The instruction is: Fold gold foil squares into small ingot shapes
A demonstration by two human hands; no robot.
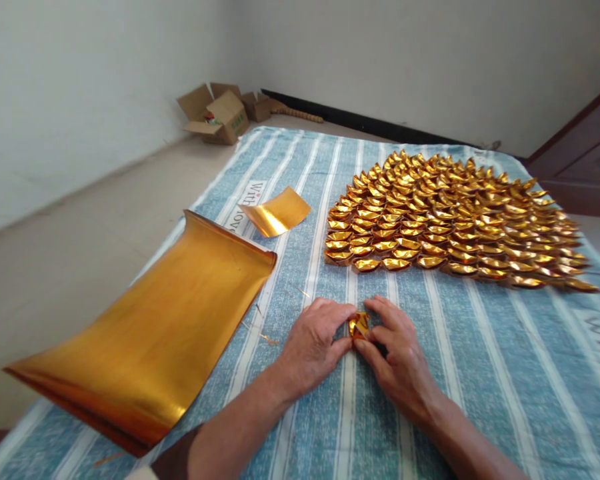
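Observation:
Between my two hands, low over the striped cloth, is a small piece of folded gold foil paper (359,325). My left hand (316,341) pinches its left side between thumb and fingers. From the right, my right hand (396,350) holds it too, with the thumb at its near edge and the index finger raised beyond it. Many finished-looking gold foil ingots (445,220) stand in close rows beyond my right hand. To the left lies a large curled sheet of gold foil paper (150,320), and a smaller gold sheet (279,212) rests beyond it.
A blue and white striped cloth (300,267) covers the table. Thin foil scraps (269,339) lie left of my left hand. Open cardboard boxes (221,117) sit on the floor by the far wall, and a dark wooden door (580,157) is at the right.

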